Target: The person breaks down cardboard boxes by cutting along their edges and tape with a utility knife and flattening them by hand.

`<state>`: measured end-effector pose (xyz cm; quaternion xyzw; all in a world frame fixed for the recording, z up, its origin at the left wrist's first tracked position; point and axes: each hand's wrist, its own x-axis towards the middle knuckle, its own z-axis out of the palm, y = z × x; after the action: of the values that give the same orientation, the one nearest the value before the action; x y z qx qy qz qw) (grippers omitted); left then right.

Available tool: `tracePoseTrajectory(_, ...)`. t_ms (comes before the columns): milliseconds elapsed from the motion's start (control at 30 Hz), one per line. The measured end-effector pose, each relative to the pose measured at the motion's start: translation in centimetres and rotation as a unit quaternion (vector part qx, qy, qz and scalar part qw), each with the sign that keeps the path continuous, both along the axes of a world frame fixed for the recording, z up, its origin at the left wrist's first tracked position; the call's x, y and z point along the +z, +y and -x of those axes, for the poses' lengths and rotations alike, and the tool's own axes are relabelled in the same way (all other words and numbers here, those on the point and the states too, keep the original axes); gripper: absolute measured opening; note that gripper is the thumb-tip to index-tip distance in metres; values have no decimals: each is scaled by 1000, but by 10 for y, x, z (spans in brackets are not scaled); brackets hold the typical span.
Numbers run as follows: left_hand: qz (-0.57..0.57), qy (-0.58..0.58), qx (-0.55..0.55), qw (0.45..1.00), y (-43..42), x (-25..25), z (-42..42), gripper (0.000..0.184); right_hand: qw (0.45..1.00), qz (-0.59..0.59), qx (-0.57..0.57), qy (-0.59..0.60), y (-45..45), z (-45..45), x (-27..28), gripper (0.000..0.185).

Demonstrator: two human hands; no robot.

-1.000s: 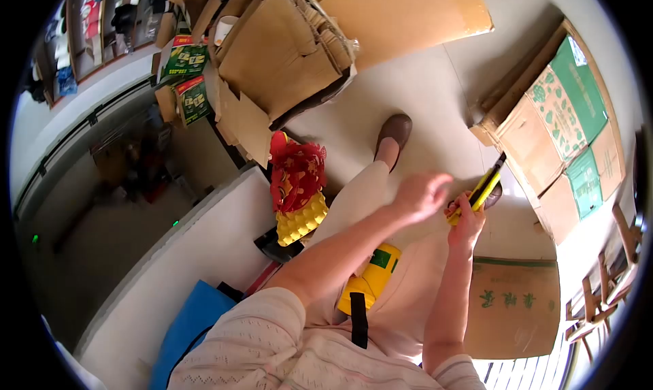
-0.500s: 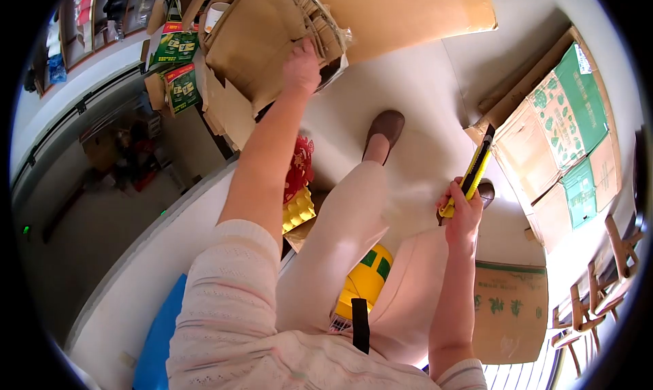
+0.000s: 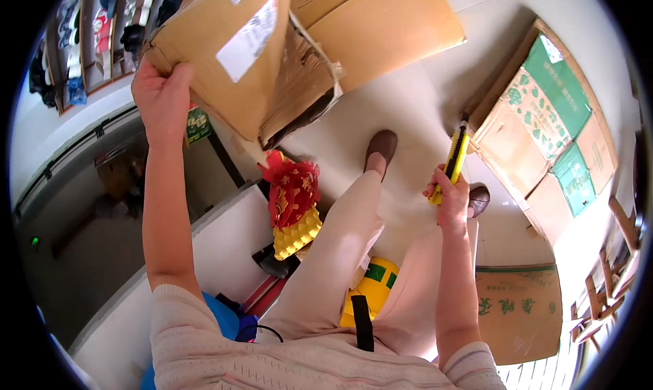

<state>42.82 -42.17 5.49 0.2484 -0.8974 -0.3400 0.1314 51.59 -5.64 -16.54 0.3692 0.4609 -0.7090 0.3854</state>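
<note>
My left hand (image 3: 162, 94) grips the edge of a brown cardboard box panel (image 3: 211, 56) at the upper left, thumb on the near face. White labels (image 3: 248, 39) are stuck on that panel. Beside it gapes the rest of the cardboard box (image 3: 299, 84), its inside dark and partly hidden. My right hand (image 3: 450, 194) is wrapped round a yellow and black utility knife (image 3: 456, 155), held upright over the floor near my right shoe. The knife's tip lies close to the edge of a flattened green-printed carton (image 3: 544, 118).
A large flat cardboard sheet (image 3: 388, 33) lies behind the box. A red patterned bag (image 3: 292, 186) and a yellow egg tray (image 3: 297, 235) are left of my legs. Another carton (image 3: 517, 315) and wooden chairs (image 3: 605, 288) stand right. A yellow container (image 3: 374, 288) is between my legs.
My left hand has moved left and lifted a box panel, so its labelled face now shows. The knife in my right hand has shifted slightly left and down in view.
</note>
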Motion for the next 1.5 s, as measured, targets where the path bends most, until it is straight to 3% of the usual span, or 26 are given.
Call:
tracePoseTrajectory(100, -11, -43, -159, 986, 63, -8, 35, 38, 999, 14, -29, 26, 7, 4, 5, 24)
tracePoseTrajectory(200, -44, -14, -218, 975, 120, -36, 73, 45, 998, 17, -40, 54, 20, 11, 11, 42)
tracePoseTrajectory(267, -47, 3, -232, 972, 146, -48, 100, 50, 996, 31, -50, 60, 30, 19, 15, 40)
tracePoseTrajectory(300, -155, 116, -323, 927, 159, -58, 111, 64, 996, 32, -59, 56, 34, 23, 16, 40)
tracePoseTrajectory(467, -203, 133, -282, 928, 202, -46, 154, 69, 994, 45, -38, 90, 46, 47, 12, 36)
tracePoseTrajectory(567, -42, 201, -254, 945, 190, -54, 168, 68, 993, 35, -14, 113, 47, 60, 6, 36)
tracePoseTrajectory(600, -89, 201, -240, 946, 183, -49, 171, 66, 994, 31, -31, 98, 41, 67, 8, 34)
tracePoseTrajectory(700, -52, 177, -194, 964, 172, -25, 171, 63, 986, 38, 22, 161, 37, 81, 0, 32)
tracePoseTrajectory(800, -26, 159, -155, 975, 159, -7, 175, 61, 974, 29, 90, 207, 29, 99, -2, 44)
tracePoseTrajectory(933, 64, 177, -125, 974, 139, -35, 172, 59, 951, 40, 146, 269, 10, 122, -9, 51)
tracePoseTrajectory(1000, 32, 175, -104, 978, 118, -62, 171, 58, 939, 65, 162, 297, 1, 131, -17, 55)
tracePoseTrajectory(1033, -41, 183, -100, 977, 105, -76, 169, 58, 933, 62, 180, 305, -4, 135, -22, 59)
tracePoseTrajectory(1133, -43, 216, -72, 973, 99, -112, 143, 63, 914, 66, 224, 331, -24, 144, -34, 72)
tracePoseTrajectory(1167, -56, 254, -86, 962, 90, -132, 140, 66, 900, 59, 235, 363, -32, 145, -38, 72)
tracePoseTrajectory(1233, -53, 135, 4, 989, 106, -132, 116, 71, 876, 50, 253, 408, -45, 150, -48, 70)
tracePoseTrajectory(1267, -168, 201, -58, 963, 99, -155, 112, 76, 867, 47, 261, 421, -51, 152, -53, 69)
tracePoseTrajectory(1300, -271, 251, -44, 928, 100, -167, 107, 66, 859, 45, 268, 434, -57, 155, -58, 67)
tracePoseTrajectory(1367, -213, 150, -16, 965, 97, -193, 107, 63, 856, 39, 295, 422, -63, 163, -57, 64)
tracePoseTrajectory(1400, -241, 105, -24, 965, 99, -187, 100, 71, 852, 40, 291, 433, -65, 164, -58, 58)
tracePoseTrajectory(1500, -273, 102, -101, 951, 99, -184, 94, 67, 857, 54, 301, 415, -66, 166, -57, 49)
